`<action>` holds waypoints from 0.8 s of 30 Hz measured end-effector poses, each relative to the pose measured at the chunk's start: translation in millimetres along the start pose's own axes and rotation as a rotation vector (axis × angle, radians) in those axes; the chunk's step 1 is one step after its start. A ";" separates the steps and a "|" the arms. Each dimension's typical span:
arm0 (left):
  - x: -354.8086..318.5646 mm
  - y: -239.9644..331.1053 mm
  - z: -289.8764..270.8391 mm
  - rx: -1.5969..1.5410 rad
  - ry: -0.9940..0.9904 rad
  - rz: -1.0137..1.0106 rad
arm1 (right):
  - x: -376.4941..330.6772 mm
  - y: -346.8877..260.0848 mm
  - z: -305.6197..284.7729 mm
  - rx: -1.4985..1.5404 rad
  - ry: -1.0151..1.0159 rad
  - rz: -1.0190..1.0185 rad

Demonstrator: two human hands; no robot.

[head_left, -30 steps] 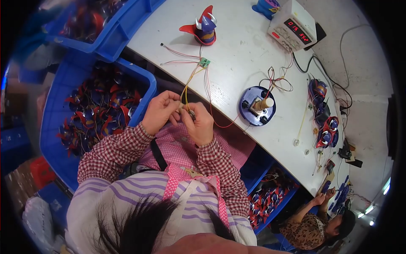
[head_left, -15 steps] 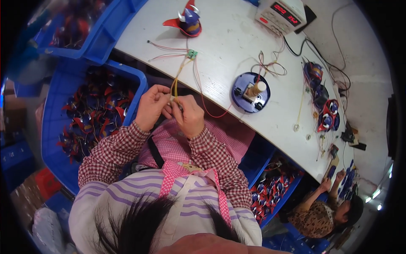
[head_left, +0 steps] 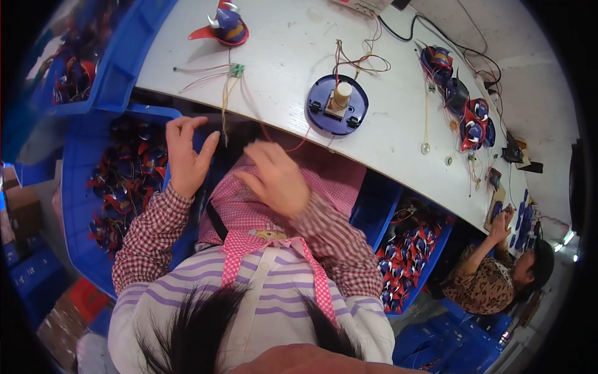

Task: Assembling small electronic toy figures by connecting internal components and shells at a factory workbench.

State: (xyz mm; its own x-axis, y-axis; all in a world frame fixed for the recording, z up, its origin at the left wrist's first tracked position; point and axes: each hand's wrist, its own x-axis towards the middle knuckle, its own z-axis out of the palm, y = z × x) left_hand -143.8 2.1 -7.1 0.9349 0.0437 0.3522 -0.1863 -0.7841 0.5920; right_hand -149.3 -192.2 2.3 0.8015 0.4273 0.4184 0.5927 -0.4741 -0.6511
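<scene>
My left hand (head_left: 188, 153) is empty, thumb and fingers spread, by the rim of the left blue bin. Over my lap is my right hand (head_left: 277, 177), slightly blurred and empty, its thumb apart from the fingers. Between and beyond them, yellow wires (head_left: 225, 109) hang over the table edge from a small green circuit board (head_left: 237, 70). More thin wires spread from that board on the tabletop. Behind it lies a purple toy figure (head_left: 229, 30) with red wings and silver horns. Farther right, a round dark-purple base (head_left: 321, 121) carries a cream knob (head_left: 342, 93) and wires.
A blue bin (head_left: 75, 218) full of horned figures stands at my left, another blue bin (head_left: 115, 81) above it. Under the white table (head_left: 398, 137), more figures (head_left: 408, 255) fill a bin. A power supply (head_left: 361, 5) sits behind; a co-worker (head_left: 489, 280) works at right.
Both hands have let go of the yellow wires and moved apart, left hand leftward and right hand toward my lap. The wires now dangle over the edge. The view has shifted.
</scene>
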 end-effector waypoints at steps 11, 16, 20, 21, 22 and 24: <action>92.3 84.6 118.1 -0.037 -0.270 0.474 | 43.6 70.0 -90.2 -0.233 0.255 0.192; 101.5 93.0 123.1 -0.004 -0.396 0.378 | 49.3 74.9 -85.1 -0.295 0.212 0.164; 105.4 99.5 122.7 -0.011 -0.422 0.337 | 41.0 66.7 -80.8 -0.422 0.269 0.004; 106.0 99.1 123.1 -0.023 -0.391 0.335 | 40.1 63.6 -84.5 -0.414 0.264 -0.005; 106.2 97.7 123.2 -0.035 -0.360 0.334 | 40.1 60.8 -94.7 -0.314 0.289 0.085; 104.0 90.4 124.9 -0.045 -0.226 0.402 | 47.4 60.1 -120.6 -0.142 0.380 0.240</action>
State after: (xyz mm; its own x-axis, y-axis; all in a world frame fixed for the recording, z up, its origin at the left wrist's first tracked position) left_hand -25.7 -141.5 -7.4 0.8271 -0.3982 0.3966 -0.5559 -0.6835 0.4730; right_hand -66.0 -293.3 59.4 0.8738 -0.0067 0.4862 0.3710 -0.6371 -0.6756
